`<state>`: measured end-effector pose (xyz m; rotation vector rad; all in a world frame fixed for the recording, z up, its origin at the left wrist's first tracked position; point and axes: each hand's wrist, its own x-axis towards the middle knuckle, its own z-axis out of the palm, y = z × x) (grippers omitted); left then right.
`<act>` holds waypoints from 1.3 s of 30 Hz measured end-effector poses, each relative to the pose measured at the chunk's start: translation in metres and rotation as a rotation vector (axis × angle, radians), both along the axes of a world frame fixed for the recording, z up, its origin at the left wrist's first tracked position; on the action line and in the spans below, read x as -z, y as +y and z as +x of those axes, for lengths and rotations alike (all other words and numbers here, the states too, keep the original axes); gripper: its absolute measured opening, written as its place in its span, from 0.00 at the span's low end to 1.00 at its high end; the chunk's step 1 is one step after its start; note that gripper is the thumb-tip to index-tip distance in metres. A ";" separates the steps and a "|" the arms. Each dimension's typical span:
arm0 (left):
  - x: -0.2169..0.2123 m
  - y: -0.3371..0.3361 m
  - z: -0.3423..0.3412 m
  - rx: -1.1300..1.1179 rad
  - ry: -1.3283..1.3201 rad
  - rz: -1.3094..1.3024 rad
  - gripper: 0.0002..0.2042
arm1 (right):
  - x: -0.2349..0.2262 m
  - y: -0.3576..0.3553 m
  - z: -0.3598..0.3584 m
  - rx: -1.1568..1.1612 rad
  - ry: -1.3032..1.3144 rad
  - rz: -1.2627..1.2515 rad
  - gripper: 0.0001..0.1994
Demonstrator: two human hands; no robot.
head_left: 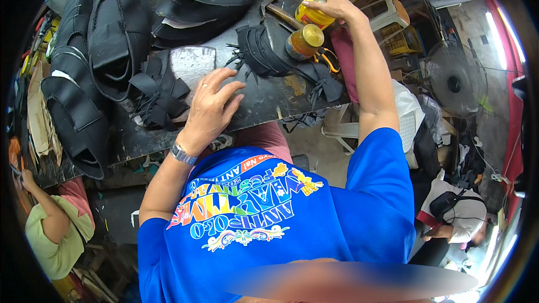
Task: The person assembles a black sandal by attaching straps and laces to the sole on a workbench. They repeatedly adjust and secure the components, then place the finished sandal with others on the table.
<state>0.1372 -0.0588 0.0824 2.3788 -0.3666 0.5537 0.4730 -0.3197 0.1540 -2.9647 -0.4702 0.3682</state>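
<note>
My right hand is closed around the upper part of a yellow plastic jar at the table's far right. Beside that jar stands a glass jar with a yellowish top and amber contents. My left hand holds nothing; its fingers are spread over the near edge of a grey metal plate. Left of this hand lie black fringed straps. Between my hands is a row of overlapping black fringed strips. A hammer rests behind the jars, and orange-handled scissors lie beside them.
Black shoe uppers crowd the dark table's left side, with another stack at the back. A white plastic chair and a standing fan are to the right. Another person works at the lower left.
</note>
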 end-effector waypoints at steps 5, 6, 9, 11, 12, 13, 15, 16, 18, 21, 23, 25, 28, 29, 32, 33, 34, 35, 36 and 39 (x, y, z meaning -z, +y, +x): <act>-0.008 -0.011 0.032 0.069 0.070 -0.033 0.12 | 0.027 -0.001 -0.016 -0.032 -0.261 -0.061 0.58; -0.006 -0.011 0.036 0.074 0.093 -0.041 0.12 | 0.031 -0.004 -0.015 -0.033 -0.284 -0.060 0.58; 0.000 -0.010 0.039 0.061 0.099 -0.035 0.12 | 0.035 -0.019 0.001 -0.119 -0.269 -0.027 0.57; 0.005 -0.010 0.035 0.063 0.112 -0.057 0.12 | 0.036 -0.031 0.014 -0.187 -0.262 0.014 0.57; 0.007 -0.009 0.032 0.066 0.119 -0.078 0.12 | 0.037 -0.034 0.018 -0.215 -0.250 0.044 0.57; 0.008 -0.009 0.027 0.065 0.126 -0.099 0.12 | 0.037 -0.037 0.018 -0.256 -0.286 0.062 0.56; 0.008 -0.007 0.017 0.062 0.098 -0.098 0.12 | 0.032 -0.035 0.008 -0.285 -0.417 0.129 0.50; 0.008 -0.005 0.010 0.059 0.090 -0.108 0.12 | 0.029 -0.032 -0.005 -0.241 -0.465 0.150 0.46; 0.006 -0.002 -0.005 0.052 0.076 -0.125 0.11 | 0.014 -0.023 -0.040 -0.319 -0.634 0.493 0.29; 0.001 0.007 -0.027 0.052 0.061 -0.171 0.11 | 0.006 0.001 -0.118 -0.123 -0.440 0.950 0.10; -0.002 0.013 -0.042 0.045 0.058 -0.223 0.11 | 0.014 0.025 -0.165 -0.106 -0.232 1.139 0.06; -0.005 0.022 -0.054 0.044 0.015 -0.248 0.11 | 0.026 0.054 -0.193 -0.240 -0.206 1.121 0.07; -0.008 0.038 -0.071 0.032 -0.064 -0.225 0.12 | 0.033 0.087 -0.207 -0.397 -0.162 1.011 0.07; -0.008 0.044 -0.075 0.020 -0.115 -0.228 0.12 | 0.030 0.095 -0.206 -0.420 -0.120 1.025 0.06; -0.009 0.064 -0.089 -0.047 -0.185 -0.226 0.12 | 0.008 0.126 -0.196 -0.489 -0.058 1.057 0.05; -0.009 0.071 -0.094 -0.076 -0.184 -0.223 0.13 | -0.001 0.142 -0.191 -0.511 -0.060 1.114 0.05; -0.009 0.078 -0.098 -0.104 -0.188 -0.223 0.13 | -0.014 0.157 -0.184 -0.552 -0.043 1.093 0.05; -0.009 0.085 -0.102 -0.130 -0.192 -0.223 0.13 | -0.027 0.174 -0.175 -0.627 -0.069 1.050 0.04; -0.009 0.091 -0.105 -0.153 -0.194 -0.226 0.13 | -0.040 0.193 -0.164 -0.696 -0.092 1.009 0.03; -0.008 0.106 -0.115 -0.208 -0.198 -0.268 0.14 | -0.076 0.270 -0.119 -0.934 -0.285 0.929 0.08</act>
